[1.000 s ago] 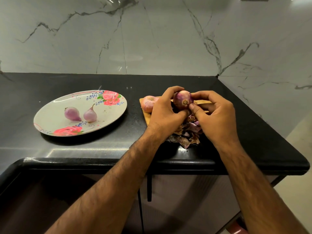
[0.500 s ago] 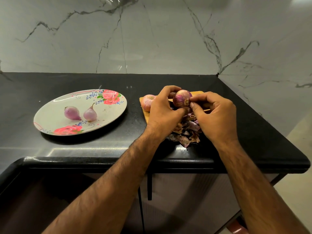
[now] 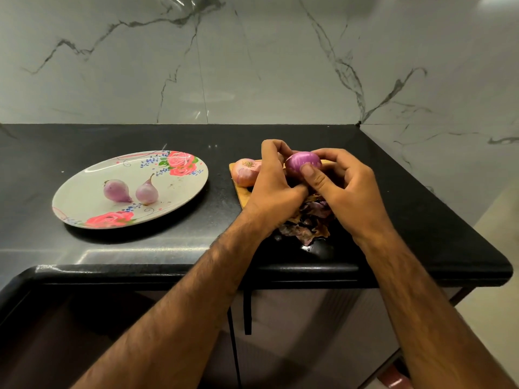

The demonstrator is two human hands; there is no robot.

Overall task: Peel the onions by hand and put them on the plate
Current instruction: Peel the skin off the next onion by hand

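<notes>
Up above the near end of a light wooden cutting board (image 3: 238, 193), a glossy round purple onion (image 3: 302, 162) is held between both hands. The left hand (image 3: 273, 192) curls its fingers round the onion's left and far side. The right hand (image 3: 346, 189) wraps round the right side, with its thumb pressed flat on the onion's front. Just beneath the hands lies a heap of dry brown and purple onion skins (image 3: 309, 224), partly on the black stone countertop (image 3: 168, 248). A pinkish, still-skinned onion (image 3: 245, 173) lies on the board just left of the left hand. Well apart to the left sits an oval white plate with pink roses (image 3: 84, 204). It holds two small pale-purple peeled onions (image 3: 116, 190), side by side near its middle, close together.
</notes>
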